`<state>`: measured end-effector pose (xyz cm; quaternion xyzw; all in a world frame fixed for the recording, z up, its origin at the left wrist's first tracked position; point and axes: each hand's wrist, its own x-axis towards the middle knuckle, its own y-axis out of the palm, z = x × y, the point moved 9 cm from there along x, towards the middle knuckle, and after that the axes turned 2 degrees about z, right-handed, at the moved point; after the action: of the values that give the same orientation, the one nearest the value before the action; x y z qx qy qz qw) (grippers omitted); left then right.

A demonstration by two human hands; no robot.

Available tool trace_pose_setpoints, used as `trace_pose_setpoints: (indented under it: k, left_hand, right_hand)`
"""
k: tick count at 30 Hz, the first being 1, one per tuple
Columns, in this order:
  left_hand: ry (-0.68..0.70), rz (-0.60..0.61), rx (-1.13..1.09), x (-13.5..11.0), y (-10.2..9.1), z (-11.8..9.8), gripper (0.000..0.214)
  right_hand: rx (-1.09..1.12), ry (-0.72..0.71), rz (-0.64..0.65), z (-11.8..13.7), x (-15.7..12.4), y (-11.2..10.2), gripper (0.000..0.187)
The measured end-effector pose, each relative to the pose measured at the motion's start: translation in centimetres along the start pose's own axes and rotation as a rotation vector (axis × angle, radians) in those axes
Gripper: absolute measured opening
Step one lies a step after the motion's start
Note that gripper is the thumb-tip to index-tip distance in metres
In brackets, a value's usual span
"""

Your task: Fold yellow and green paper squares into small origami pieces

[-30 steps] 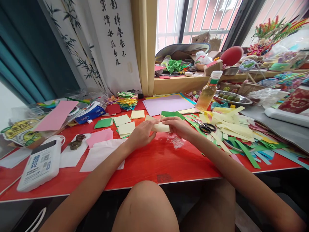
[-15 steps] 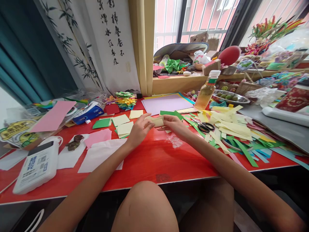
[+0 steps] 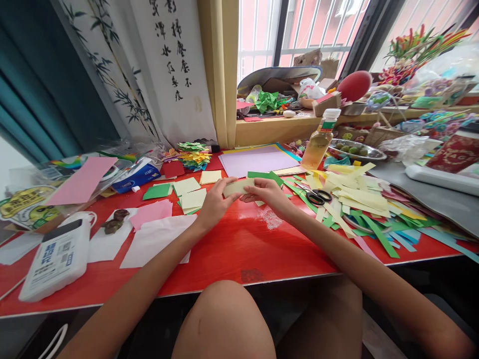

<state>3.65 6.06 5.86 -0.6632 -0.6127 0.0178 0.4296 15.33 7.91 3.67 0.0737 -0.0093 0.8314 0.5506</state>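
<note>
A small pale yellow piece of paper [image 3: 237, 187] is held above the red table, pinched at both ends. My left hand [image 3: 219, 200] grips its left end between thumb and fingers. At the right end, my right hand [image 3: 267, 194] is closed on it, with the thumb on top. Whether the paper is folded I cannot tell for sure. Left of my hands lie cream paper squares [image 3: 193, 200] and a green paper square [image 3: 157, 191]. Black-handled scissors [image 3: 320, 197] rest to the right, on green and yellow strips.
Cut paper strips [image 3: 364, 194] cover the table's right side. Behind them stand a bottle [image 3: 318, 142] and a metal dish [image 3: 357, 150]. Lilac sheets [image 3: 258, 160] and a folded-paper stack [image 3: 194, 157] lie at the back. A white device [image 3: 56, 259] sits front left.
Both hands have turned the yellow paper slightly, so its broad face shows more. The fingers of my right hand have drawn in closer around its end.
</note>
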Motion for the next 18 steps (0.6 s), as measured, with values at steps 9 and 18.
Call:
trace_pose_setpoints:
  k: [9,18]
  left_hand:
    - [-0.064,-0.003,-0.235,0.1,0.1,1.1,0.038]
    - [-0.139,-0.016,-0.336,0.1,0.4,1.8,0.039]
  right_hand:
    - [0.021,-0.011,-0.013,0.0,0.0,-0.4,0.010]
    - [-0.024,-0.083,0.001,-0.1,0.4,-0.2,0.017]
